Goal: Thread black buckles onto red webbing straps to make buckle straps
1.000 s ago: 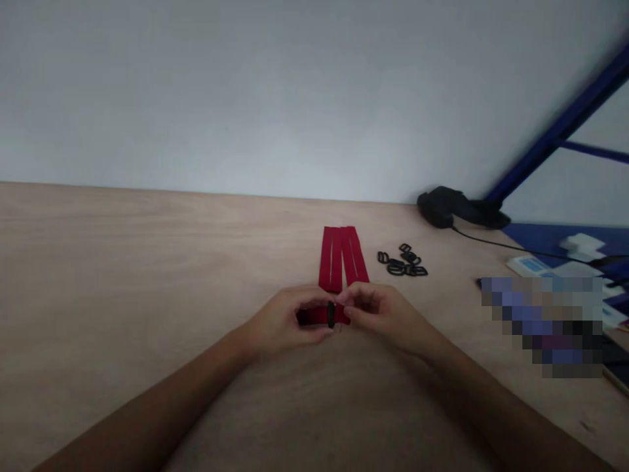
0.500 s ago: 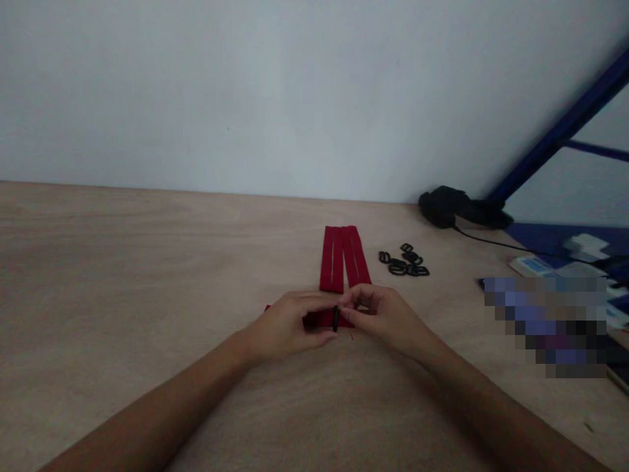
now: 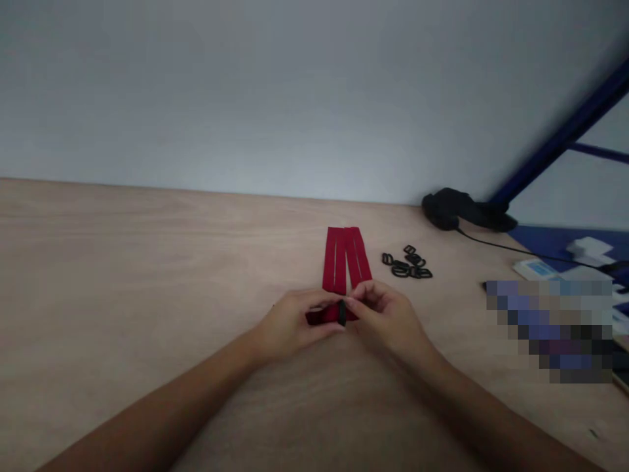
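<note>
My left hand [image 3: 297, 322] holds a black slider buckle [image 3: 342, 313] between its thumb and fingers, with the buckle turned nearly edge-on. A red strap [image 3: 324, 316] runs through or behind the buckle; which of the two I cannot tell. My right hand [image 3: 386, 314] pinches the strap close to the buckle's right side, its thumb and forefinger pressed together. Just beyond my hands lie several red strap pieces [image 3: 335, 259], flat and side by side. To their right is a loose group of black buckles [image 3: 400, 267].
A black object with a cable [image 3: 449, 208] rests at the back right by the wall. White packets [image 3: 535, 269] and a pixelated area [image 3: 550, 328] occupy the table's right side. A pale wall [image 3: 246, 98] rises behind the wooden table [image 3: 122, 262].
The buckle has turned slightly, showing more of its face. My right thumb has moved up to the buckle's upper edge. The whole view has shifted a little.
</note>
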### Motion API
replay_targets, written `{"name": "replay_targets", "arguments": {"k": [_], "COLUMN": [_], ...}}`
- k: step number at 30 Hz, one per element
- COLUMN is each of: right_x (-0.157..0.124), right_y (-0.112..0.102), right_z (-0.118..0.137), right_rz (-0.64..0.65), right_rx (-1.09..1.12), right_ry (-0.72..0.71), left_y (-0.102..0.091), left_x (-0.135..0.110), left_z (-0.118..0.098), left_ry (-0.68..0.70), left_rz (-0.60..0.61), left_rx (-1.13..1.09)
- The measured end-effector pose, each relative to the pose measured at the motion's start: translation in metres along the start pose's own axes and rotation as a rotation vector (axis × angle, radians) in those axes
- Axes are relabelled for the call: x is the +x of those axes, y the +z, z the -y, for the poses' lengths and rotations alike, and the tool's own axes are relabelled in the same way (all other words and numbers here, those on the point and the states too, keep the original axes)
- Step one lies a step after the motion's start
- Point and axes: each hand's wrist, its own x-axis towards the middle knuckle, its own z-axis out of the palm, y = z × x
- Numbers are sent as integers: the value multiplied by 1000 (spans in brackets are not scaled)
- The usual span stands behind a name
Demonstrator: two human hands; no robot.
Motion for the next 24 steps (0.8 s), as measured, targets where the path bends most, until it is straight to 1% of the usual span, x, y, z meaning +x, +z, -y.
{"name": "replay_targets", "arguments": {"k": [5, 10, 12, 17, 19, 21, 24], "right_x": [3, 6, 7, 8, 7, 7, 7], "right_y": [-3, -6, -8, -10, -10, -8, -6], "right_z": [1, 1, 2, 8, 9, 8, 5], "right_rz": [111, 108, 118, 115, 106, 104, 114], "right_rx": [8, 64, 65, 5, -18, -27, -59], "right_ry": [69, 107, 94, 11, -17, -33, -38], "left_y": [-2, 1, 2, 2, 1, 1, 1], "left_x": [-1, -1, 0, 0, 0, 1, 3], "left_z": [-7, -6, -4, -5, -7, -8, -6], "left_ry": [-17, -66, -68, -53, -47, -70, -109], "left_rz": [40, 55, 44, -85, -83, -74, -60], "left_rx": [-19, -6, 54, 108, 146, 153, 42]}}
